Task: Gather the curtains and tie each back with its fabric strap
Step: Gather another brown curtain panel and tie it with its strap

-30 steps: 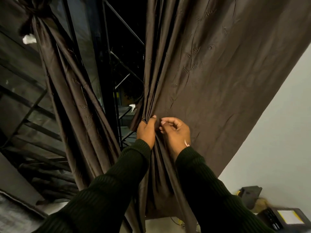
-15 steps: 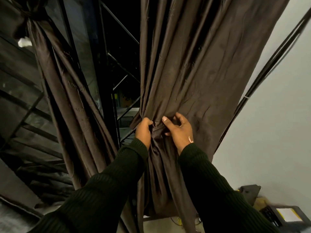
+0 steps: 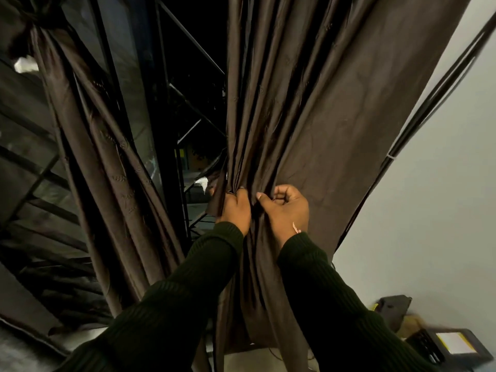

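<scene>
Both hands meet at the centre of the view, a little toward 4 o'clock, bunching the right curtain. The left hand has its fingers curled round a thick sheaf of pleats at the curtain's inner edge, knuckles toward the camera. The right hand sits just beside it, at its 3 o'clock side, thumb pressed onto the folds and fingers curled into the cloth, pinching more of it against the bundle. The two hands are nearly touching, with only a ridge of fabric between them. Dark ribbed sleeves run down from the wrists toward 6 o'clock.

Above the hands the curtain fans out toward 12 and 1 o'clock; below them it hangs in a narrow gathered column toward 6 o'clock.

At 10 o'clock the left curtain hangs already gathered, cinched near the top corner by what looks like a knotted strap, though that corner is dark and hard to read. Between the curtains stand a dark window and its metal grille. A pale wall fills the 3 o'clock side, with black cables running up along it. At 5 o'clock lies a dark box with a yellow label.
</scene>
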